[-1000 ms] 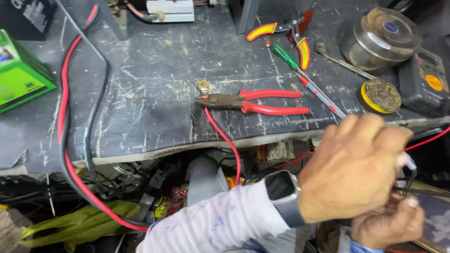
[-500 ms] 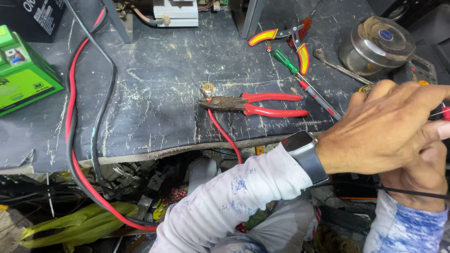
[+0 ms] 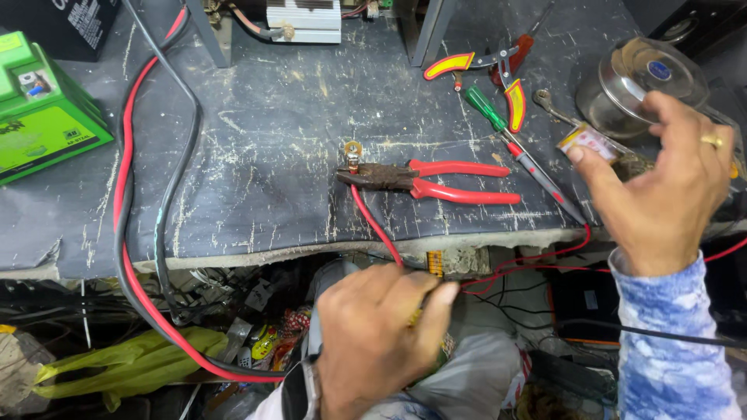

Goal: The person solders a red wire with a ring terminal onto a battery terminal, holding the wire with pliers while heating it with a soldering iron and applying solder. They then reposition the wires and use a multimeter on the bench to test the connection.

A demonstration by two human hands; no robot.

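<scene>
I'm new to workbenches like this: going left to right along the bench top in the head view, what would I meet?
Green box → red and black cables → red pliers → green screwdriver → right hand.

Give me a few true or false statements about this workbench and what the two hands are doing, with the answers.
1. The red-handled pliers lie on the bench top with no hand on them. True.
2. The right hand holds a small packet at its fingertips. True.
3. The left hand rests on the green battery. False: it is below the bench edge, near a red wire; the battery sits far off at the left end.
4. The green-handled screwdriver stands upright in a cup. False: it lies flat on the bench.
5. A ring shows on the right hand. True.
</scene>
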